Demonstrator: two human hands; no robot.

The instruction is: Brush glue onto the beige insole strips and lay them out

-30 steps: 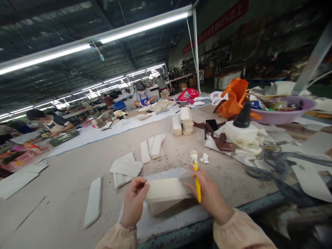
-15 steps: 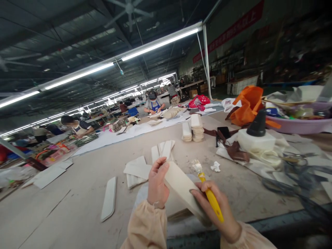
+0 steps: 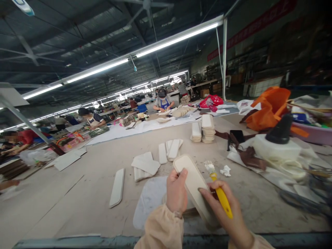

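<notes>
Between both hands, a long cream panel (image 3: pixel 195 183) with rounded corners is held tilted above the table. My left hand (image 3: pixel 176 192) grips its upper left edge, thumb on the face. My right hand (image 3: pixel 228 204) pinches the lower right edge with the thumb and also holds a yellow-handled brush (image 3: pixel 223 202), bristles up and coated white. Below, a whitish sheet (image 3: pixel 149 200) lies on the table, partly hidden by my left arm. A single pale strip (image 3: pixel 117 187) rests to the left. Ahead lie loose pale panels (image 3: pixel 145 166) and a small pile of narrower pieces (image 3: pixel 173 149).
Two stacks of panels (image 3: pixel 207 128) stand farther back. At right are a crumpled white scrap (image 3: pixel 225 170), a white container with a black top (image 3: pixel 276 143), orange cloth (image 3: pixel 268 107) and a lilac basin (image 3: pixel 317 133). Another person (image 3: pixel 163 100) works across the table.
The view has swung left, so the scene sits farther right. My left thumb now lies across the panel's face, and the panel's upper end shows more fully. The brush stays in my right hand.
</notes>
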